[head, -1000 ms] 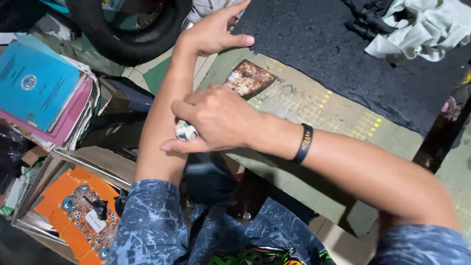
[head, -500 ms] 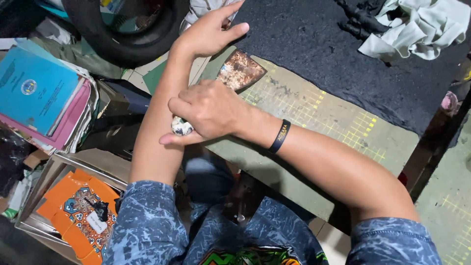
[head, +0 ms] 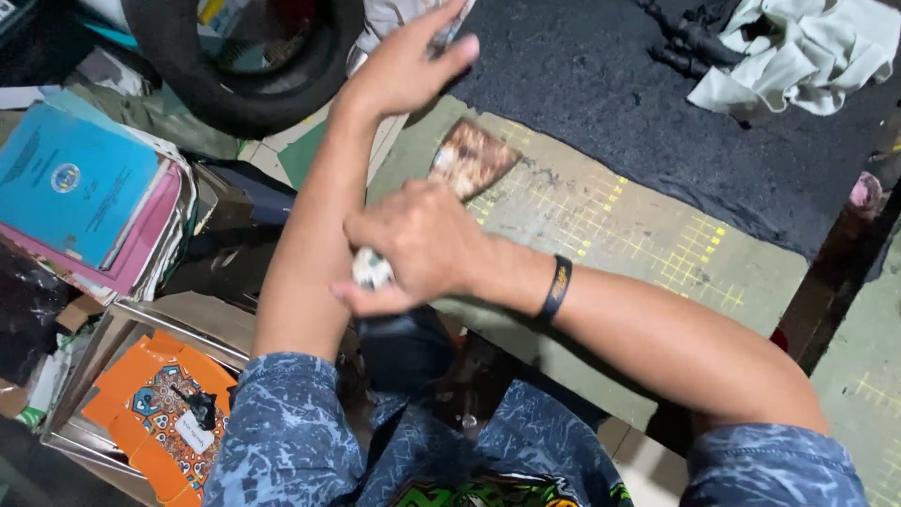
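At the near edge of the green cutting mat (head: 601, 235), the right hand (head: 418, 249) is clenched around a small crumpled wad (head: 373, 269), pressing it against the left forearm; one black wristband (head: 556, 286) circles that wrist; bare mat lies open to the right; beyond, one brown card (head: 472, 158) rests flat; farther, the left hand (head: 404, 70) hangs released, fingers spread, just before the black sheet (head: 601, 84); one tyre (head: 235, 56) and one pale cloth (head: 798, 47) lie farthest.

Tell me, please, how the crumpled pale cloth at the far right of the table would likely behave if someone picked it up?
The crumpled pale cloth would probably hang limp, since it lies in soft folds. It looks light for its size. It seems unlikely to roll or slide on the rough black mat.
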